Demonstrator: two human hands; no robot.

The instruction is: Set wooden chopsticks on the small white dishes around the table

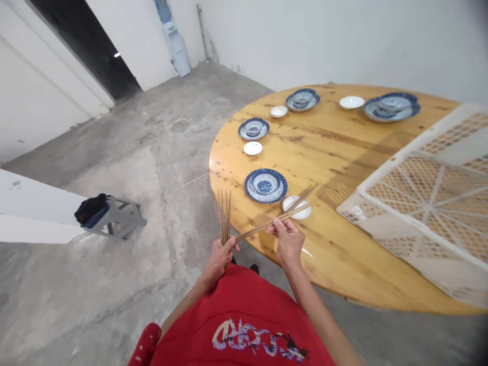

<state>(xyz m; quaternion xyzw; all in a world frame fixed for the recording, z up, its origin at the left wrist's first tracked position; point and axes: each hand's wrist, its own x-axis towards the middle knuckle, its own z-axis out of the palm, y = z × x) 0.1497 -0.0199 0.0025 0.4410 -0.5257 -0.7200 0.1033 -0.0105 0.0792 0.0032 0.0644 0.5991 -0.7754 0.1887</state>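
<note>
Left hand (221, 256): my fingers circle a chopstick bundle (224, 218) rising above them.
Right hand (290, 241): I pinch other chopsticks (256, 230), jutting past my fingers over a dish (302, 213).

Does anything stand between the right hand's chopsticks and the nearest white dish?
Nothing visible: the chopsticks in the right hand overlap the white dish in this view; the crate stands off to the right.

Single head-worn view from above, beside the near edge of the table (335, 259), facing forward and down; hands (292, 241) close.
</note>
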